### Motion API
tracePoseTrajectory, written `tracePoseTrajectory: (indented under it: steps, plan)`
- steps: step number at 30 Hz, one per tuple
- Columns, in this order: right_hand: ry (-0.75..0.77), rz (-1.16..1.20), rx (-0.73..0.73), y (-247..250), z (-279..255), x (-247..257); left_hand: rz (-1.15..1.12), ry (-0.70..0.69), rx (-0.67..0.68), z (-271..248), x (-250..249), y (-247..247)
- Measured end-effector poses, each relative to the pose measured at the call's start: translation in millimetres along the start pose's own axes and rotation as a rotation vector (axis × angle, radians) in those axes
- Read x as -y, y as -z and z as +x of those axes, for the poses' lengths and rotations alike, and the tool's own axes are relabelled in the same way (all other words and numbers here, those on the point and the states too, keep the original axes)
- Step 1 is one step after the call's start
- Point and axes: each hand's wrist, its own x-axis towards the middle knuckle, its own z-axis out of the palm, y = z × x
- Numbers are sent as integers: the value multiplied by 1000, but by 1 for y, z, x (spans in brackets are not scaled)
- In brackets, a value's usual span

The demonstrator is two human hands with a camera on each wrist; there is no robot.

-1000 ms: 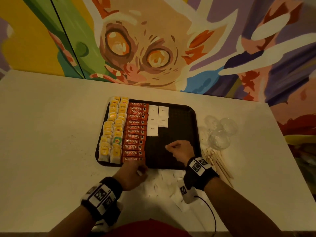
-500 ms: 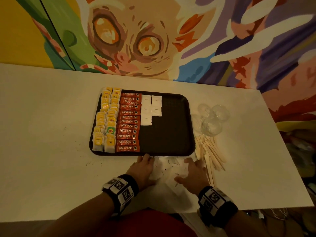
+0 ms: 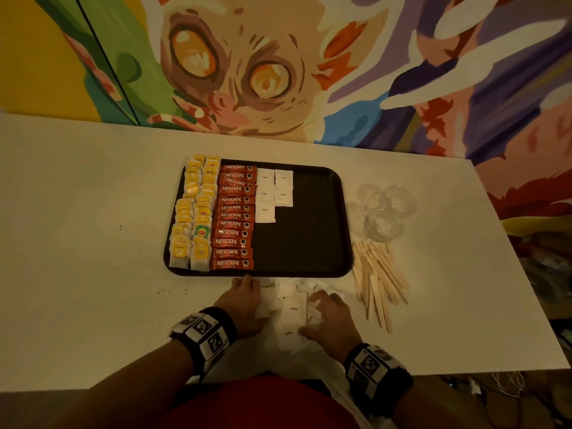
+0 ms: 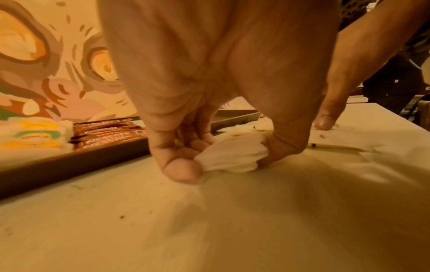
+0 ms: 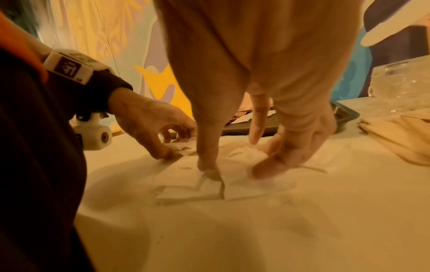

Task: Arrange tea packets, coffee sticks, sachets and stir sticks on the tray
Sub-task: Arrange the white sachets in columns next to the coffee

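Hands work a loose pile of white sachets (image 3: 291, 308) on the white table (image 3: 93, 274), just in front of the dark tray (image 3: 309, 243). Left hand (image 4: 186, 114) pinches 1 crumpled sachet (image 4: 232, 156) between thumb and fingers; right hand (image 5: 267, 128) presses its spread fingers on the pile. Tea packets (image 3: 193, 212), coffee sticks (image 3: 233, 216) and 5 placed sachets (image 3: 274, 193) fill the tray's left half; stir sticks (image 3: 379, 274) lie right of it.

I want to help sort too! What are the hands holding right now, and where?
The left hand pinches a white sachet at its edges. The right hand presses loose sachets, gripping none.
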Motion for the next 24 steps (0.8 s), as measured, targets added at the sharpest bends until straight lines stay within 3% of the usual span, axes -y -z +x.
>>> tracePoseTrajectory:
  steps: [7, 13, 18, 24]
  plan:
    - [96, -41, 13, -5, 2, 2, 36, 83, -10, -7, 15, 0]
    - [157, 49, 45, -4, 4, 8, -146, 96, -58, -9, 31, -2]
    - [82, 173, 53, 10, 8, 15, -533, 107, -149, -15, 41, 3]
    - [162, 443, 154, 30, 7, 36, -1034, 131, -191, -17, 42, 20]
